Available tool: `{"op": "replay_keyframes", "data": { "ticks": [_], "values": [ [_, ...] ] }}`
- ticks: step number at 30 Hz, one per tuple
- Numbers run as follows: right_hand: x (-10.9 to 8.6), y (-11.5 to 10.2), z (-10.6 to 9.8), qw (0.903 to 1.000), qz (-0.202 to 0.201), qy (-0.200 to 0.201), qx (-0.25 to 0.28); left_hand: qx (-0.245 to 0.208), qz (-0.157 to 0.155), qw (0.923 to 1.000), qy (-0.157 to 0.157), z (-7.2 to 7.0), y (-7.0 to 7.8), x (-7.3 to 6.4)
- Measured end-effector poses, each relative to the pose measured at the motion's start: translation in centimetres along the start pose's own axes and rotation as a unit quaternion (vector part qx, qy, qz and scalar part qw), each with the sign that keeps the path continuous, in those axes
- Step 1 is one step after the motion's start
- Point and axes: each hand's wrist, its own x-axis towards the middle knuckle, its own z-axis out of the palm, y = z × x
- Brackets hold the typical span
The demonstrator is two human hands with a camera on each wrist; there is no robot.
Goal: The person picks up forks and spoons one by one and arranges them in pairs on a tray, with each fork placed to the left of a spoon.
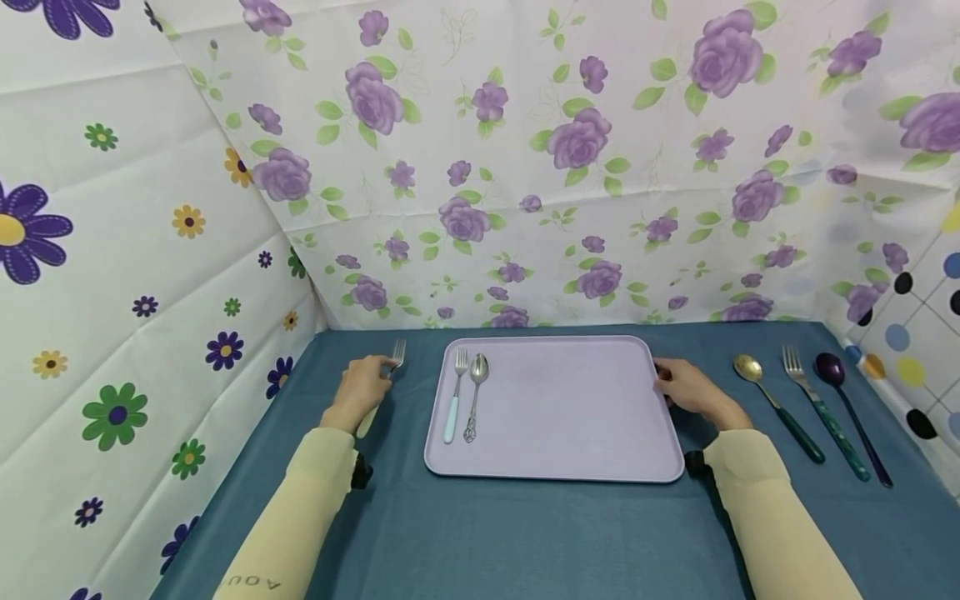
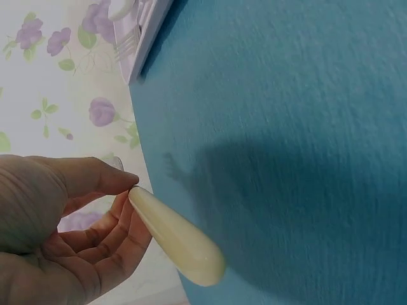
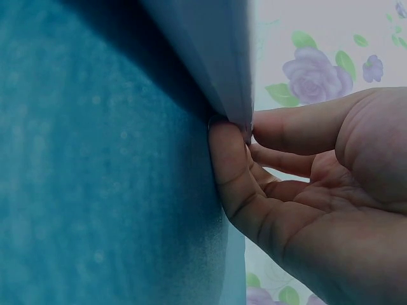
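Head: looks forward and down from above, the whole lavender tray [image 1: 570,408] in frame.
Left wrist: peers close, tipped sideways, past the left hand [image 2: 70,229] and cream-handled fork [image 2: 178,238] toward the rose-print backdrop [image 2: 38,121].
Right wrist: hugs the right hand [image 3: 311,184] and tray edge, also sideways.
All three: share tray, backdrop and blue tablecloth [image 1: 555,533].

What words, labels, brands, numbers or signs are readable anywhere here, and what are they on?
"AOU": on the left sleeve, faint and upside down in the head view; the middle letter may be a Q, and any further lettering is too unclear to read.
Elsewhere I can make out none, including on the tray and the fork held in the left hand.
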Motion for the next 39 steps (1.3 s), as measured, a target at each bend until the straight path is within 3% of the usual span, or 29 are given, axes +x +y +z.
{"op": "replay_keyframes", "data": {
  "ticks": [14,26,39],
  "values": [
    [0.0,0.1,0.0,1.0,0.002,0.001,0.001,-0.008,0.017,0.9998,0.0,0.6,2.5,0.6],
    [0.1,0.1,0.1,1.0,0.005,0.005,-0.003,-0.025,0.03,0.9992,0.003,1.5,6.1,0.5],
    [0.0,0.0,0.0,1.0,0.004,-0.001,-0.007,-0.036,0.066,0.9971,-0.01,2.9,9.4,0.4]
  ]
}}
